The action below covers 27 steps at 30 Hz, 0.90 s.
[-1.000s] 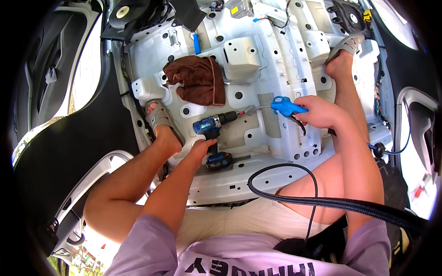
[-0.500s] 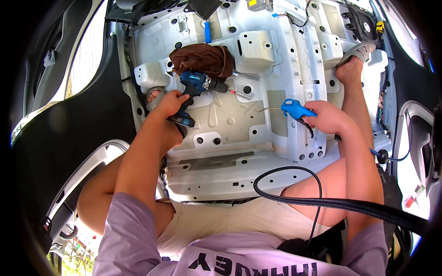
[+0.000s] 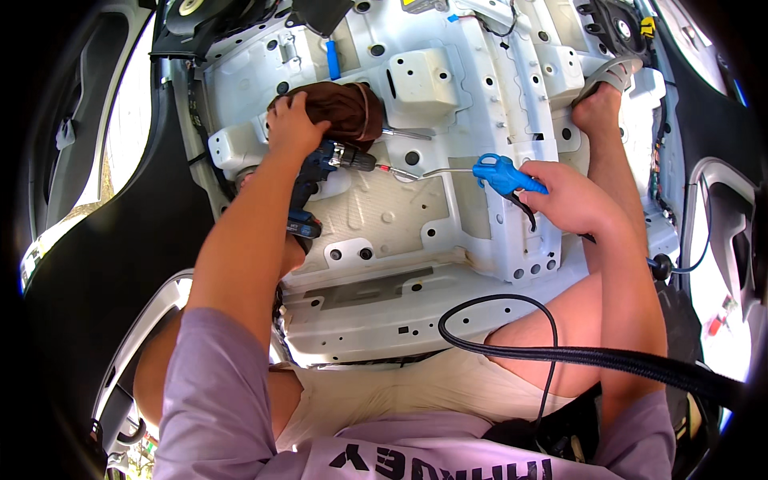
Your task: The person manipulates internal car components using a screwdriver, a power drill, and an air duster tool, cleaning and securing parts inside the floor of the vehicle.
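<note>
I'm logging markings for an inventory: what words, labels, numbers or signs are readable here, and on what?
Lavender shirt: large dark letters, upside down, partly cut off at the lower edge; wording not copied here.
Drill battery: small pale marking, too small to read.
Grey box at the top edge: yellow label, no legible text.

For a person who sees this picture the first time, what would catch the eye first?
Probably the bright blue air gun in the right hand, right of the middle, above the white metal floor. Next, perhaps the brown cloth at upper left, with the left hand at its left side and a blue-and-black drill just below.
</note>
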Motion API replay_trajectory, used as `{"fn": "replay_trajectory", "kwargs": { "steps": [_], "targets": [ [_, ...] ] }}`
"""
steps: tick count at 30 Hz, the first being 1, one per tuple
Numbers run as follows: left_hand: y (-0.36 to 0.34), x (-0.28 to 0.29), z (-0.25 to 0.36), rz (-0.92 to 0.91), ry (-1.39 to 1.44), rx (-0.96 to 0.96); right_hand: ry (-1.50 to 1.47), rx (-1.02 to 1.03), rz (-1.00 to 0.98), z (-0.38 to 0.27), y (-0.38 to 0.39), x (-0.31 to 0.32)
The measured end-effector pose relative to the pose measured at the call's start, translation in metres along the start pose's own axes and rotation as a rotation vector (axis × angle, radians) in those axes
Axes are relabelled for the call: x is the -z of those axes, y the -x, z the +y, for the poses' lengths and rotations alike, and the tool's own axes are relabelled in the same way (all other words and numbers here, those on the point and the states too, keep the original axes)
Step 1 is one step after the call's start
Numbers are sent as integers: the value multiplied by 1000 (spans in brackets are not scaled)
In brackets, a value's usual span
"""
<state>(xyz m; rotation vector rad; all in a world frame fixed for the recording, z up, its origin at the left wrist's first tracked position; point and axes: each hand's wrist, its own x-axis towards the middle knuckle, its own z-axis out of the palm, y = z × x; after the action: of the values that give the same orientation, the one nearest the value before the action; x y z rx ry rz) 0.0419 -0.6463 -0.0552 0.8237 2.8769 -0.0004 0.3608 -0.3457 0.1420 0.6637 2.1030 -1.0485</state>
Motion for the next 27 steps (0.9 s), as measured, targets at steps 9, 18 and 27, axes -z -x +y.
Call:
{"fn": "replay_trajectory", "kwargs": {
  "steps": [9, 18, 27],
  "targets": [
    [4, 142, -19, -79, 646, -193, -197, 40, 170, 18, 27, 15],
    [214, 84, 80, -535, 673, -462, -232, 282, 237, 4, 47, 23],
    [243, -43, 128, -509, 70, -1005, -21, 300, 234, -4, 68, 12]
  ]
}}
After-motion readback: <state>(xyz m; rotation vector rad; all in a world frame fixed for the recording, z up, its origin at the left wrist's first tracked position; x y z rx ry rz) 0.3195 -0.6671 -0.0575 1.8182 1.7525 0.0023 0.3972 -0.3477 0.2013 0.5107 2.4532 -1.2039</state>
